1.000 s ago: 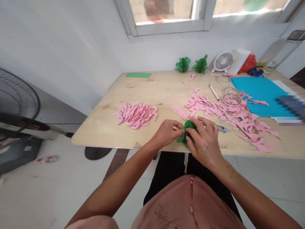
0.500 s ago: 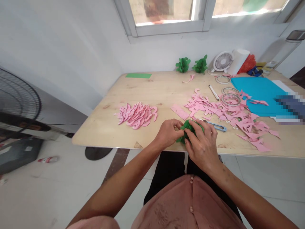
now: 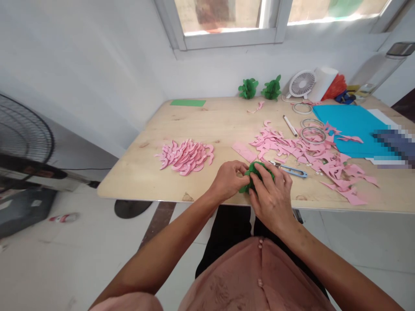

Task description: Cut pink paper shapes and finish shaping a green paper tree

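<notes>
Near the table's front edge, both hands are on a green layered paper cutout, partly hidden by the fingers. My left hand is closed, pinching its left side between thumb and fingers. My right hand lies over its right side, thumb below and fingers curved across the top. Just right of the paper piece lies a blue craft knife. A pink paper strip rests behind the hands. To the left is a heap of curved pink paper cutouts.
Pink paper scraps, tape rolls and a marker spread over the right side. Two green paper figures stand by the wall near a small white fan. Blue sheets lie far right, a green strip far left.
My right hand has shifted slightly left over the green paper cutout, showing more of the craft knife. My left hand keeps its pinch almost unmoved.
</notes>
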The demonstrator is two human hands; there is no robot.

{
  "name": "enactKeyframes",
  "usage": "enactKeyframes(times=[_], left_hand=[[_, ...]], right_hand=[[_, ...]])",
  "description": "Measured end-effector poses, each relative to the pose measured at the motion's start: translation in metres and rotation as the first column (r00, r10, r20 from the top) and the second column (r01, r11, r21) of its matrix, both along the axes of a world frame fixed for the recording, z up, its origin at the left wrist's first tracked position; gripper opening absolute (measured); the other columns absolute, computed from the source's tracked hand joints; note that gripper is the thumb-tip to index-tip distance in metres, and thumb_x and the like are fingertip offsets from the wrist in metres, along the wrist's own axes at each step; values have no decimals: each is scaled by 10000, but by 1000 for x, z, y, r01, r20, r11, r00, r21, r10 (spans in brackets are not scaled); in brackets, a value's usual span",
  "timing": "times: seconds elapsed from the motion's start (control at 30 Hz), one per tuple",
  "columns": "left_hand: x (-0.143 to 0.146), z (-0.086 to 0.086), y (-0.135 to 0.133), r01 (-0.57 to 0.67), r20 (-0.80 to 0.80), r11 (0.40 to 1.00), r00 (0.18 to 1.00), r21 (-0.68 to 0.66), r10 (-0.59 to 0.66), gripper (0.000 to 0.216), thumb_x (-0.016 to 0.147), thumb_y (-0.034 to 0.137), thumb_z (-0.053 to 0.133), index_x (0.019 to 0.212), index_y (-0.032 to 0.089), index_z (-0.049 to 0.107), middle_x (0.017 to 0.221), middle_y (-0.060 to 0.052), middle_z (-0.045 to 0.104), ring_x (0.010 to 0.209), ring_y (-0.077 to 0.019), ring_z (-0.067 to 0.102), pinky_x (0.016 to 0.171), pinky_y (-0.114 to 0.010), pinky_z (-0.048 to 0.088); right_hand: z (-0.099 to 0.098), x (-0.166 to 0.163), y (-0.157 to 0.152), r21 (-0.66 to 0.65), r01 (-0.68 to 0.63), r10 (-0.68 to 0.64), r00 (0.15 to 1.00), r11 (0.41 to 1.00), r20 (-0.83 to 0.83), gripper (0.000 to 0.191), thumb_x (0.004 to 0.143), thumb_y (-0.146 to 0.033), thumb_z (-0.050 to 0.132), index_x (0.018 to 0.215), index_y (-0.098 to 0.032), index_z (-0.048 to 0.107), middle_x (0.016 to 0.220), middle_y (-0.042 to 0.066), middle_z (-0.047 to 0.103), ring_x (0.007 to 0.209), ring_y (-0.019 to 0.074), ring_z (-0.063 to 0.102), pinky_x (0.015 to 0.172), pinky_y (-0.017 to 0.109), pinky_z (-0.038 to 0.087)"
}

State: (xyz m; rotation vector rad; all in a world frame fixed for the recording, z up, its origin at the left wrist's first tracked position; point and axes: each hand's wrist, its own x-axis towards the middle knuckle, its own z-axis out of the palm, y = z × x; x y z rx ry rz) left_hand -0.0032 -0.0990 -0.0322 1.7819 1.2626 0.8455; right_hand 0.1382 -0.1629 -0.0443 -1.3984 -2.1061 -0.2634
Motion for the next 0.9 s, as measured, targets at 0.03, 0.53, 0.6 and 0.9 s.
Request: enactKeyframes(times=[0.03, 0.53, 0.6, 0.9], left_hand=[[0, 0, 0, 1, 3, 1000, 1000, 1, -1, 53, 590, 150, 566, 543, 167, 584, 843, -23, 686, 812, -172, 642, 768, -285, 490], [-1, -1, 2, 2, 52, 1000, 999, -17, -1, 47, 583, 142, 565, 542, 163, 574, 839, -34, 688, 809, -176, 644, 758, -284, 497], [-2, -1, 3, 8, 58, 1000, 998, -19, -7, 52, 588, 142, 564, 541, 161, 571, 836, -35, 688, 803, -173, 644, 754, -280, 495], [-2, -2, 3, 15, 69, 999, 998, -37, -12, 49, 597, 154, 570, 553, 158, 592, 815, -40, 697, 773, -170, 646, 714, -263, 502]], right_hand=[[0, 0, 0, 2, -1, 1, 1000, 1000, -3, 314, 824, -194, 523, 1123, -131, 596, 1292, 126, 541, 1213, 316, 398, 1009, 513, 255], [-5, 0, 1, 4, -9, 9, 996, 1000, -94, 342, 815, -182, 516, 1151, -143, 566, 1310, 133, 522, 1213, 323, 406, 982, 514, 291], [-5, 2, 2, 8, -14, 15, 994, 1000, -112, 329, 814, -176, 515, 1136, -141, 571, 1299, 130, 531, 1207, 317, 410, 981, 505, 298], [0, 12, 10, 43, 4, 4, 984, 999, -179, 310, 823, -175, 511, 1125, -175, 577, 1246, 110, 567, 1176, 307, 434, 960, 500, 316]])
